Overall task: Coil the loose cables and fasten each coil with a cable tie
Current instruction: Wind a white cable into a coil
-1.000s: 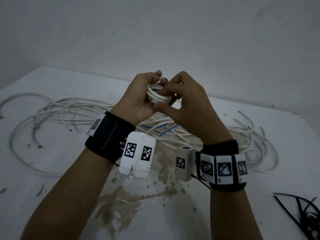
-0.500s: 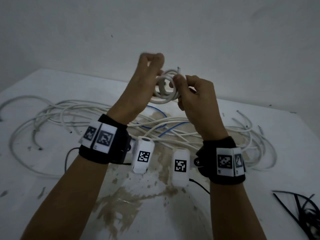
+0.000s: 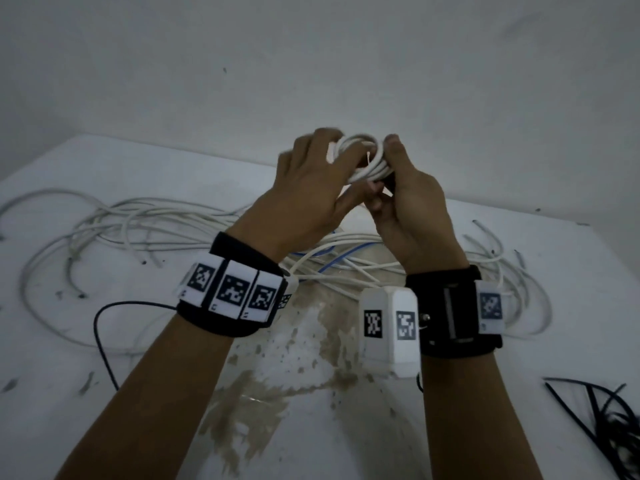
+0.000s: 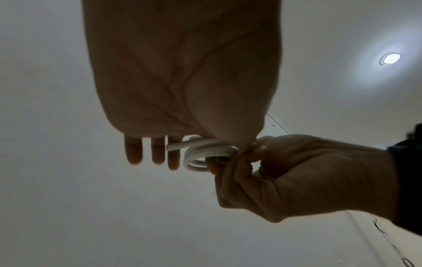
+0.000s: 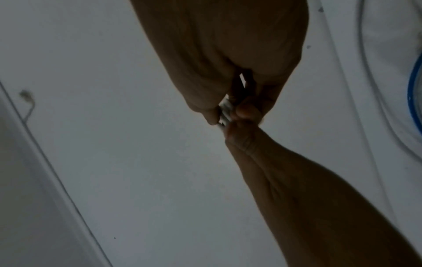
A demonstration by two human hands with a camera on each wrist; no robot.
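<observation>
I hold a small coil of white cable [image 3: 364, 157] up in front of me, between both hands and above the table. My left hand [image 3: 308, 181] covers its left side. In the left wrist view three fingers [image 4: 157, 153] of that hand point straight, while its thumb side holds the coil [image 4: 205, 153]. My right hand [image 3: 412, 199] pinches the right side of the coil with curled fingers [image 4: 230, 162]. The right wrist view shows only a sliver of the coil [image 5: 224, 112] between fingertips. A short cable end [image 3: 333, 154] sticks out to the left.
Loose white cables [image 3: 166, 226] and a blue one [image 3: 334, 262] sprawl across the white table [image 3: 69, 393] behind my wrists. Black cable ties [image 3: 613, 424] lie at the table's right front. A thin black wire [image 3: 104, 341] runs from my left wristband. A brown stain [image 3: 263, 393] marks the middle.
Both wrists have rolled over: my left hand now shows its back, while my right wrist has turned the other way. The coil has tipped from upright to nearly flat and come down slightly.
</observation>
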